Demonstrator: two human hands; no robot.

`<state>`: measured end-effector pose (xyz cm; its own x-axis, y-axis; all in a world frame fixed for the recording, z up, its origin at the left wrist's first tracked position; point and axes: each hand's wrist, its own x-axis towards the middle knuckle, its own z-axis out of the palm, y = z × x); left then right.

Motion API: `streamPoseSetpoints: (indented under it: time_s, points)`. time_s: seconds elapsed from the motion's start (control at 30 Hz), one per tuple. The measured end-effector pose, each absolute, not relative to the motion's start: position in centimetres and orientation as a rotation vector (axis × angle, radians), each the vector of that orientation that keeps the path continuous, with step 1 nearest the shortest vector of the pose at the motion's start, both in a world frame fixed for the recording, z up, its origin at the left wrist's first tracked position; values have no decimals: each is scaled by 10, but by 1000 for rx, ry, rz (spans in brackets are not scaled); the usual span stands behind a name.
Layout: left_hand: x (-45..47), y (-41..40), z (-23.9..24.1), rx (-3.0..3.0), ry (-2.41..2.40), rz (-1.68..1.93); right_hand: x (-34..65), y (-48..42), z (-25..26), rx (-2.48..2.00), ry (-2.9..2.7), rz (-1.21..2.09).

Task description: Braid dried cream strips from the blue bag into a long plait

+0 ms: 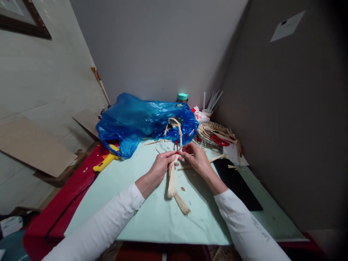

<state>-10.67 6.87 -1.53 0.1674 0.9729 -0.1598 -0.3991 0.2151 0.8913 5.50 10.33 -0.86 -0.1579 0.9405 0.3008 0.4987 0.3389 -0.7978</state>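
A pale corn-husk bundle lies on the light green mat, with a braided husk loop rising from its top. A red string is wound round the bundle's neck. My left hand is closed around the bundle just below the string. My right hand pinches the red string at the neck from the right side. Both forearms wear white sleeves.
A crumpled blue plastic bag sits behind the hands. A yellow glue gun with a black cord lies at the left on red cloth. Loose husk strips and red-handled scissors are piled at the right. A black pad lies beside the mat.
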Motion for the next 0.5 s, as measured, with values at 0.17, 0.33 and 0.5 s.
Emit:
streamPoseSetpoints:
  time_s: [0.17,0.33,0.5]
  points:
    - [-112,62,-14,867,851,1079,64,84,1,-1363,-1768,557]
    - [-110,61,-17,865,861,1142,48,69,-6,-1301,-1804,965]
    - [-110,61,-15,819,906,1157,46,73,-16,-1174,-1671,1273]
